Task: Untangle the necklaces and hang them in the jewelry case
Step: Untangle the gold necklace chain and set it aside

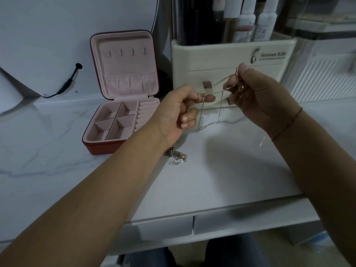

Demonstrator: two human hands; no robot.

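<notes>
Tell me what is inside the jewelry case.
The jewelry case holds four empty compartments and ring rolls; its lid has four bare hooks and a gathered pocket, whose inside is hidden.

Camera, one: wide-angle, worn on my head. Station: above the near edge of the tabletop (48,141). Facing: forward and down, toward its far side. Range: close; my left hand (173,114) and right hand (265,99) sit mid-frame, jewelry case (123,93) far left, my lap (231,251) at the bottom edge.
</notes>
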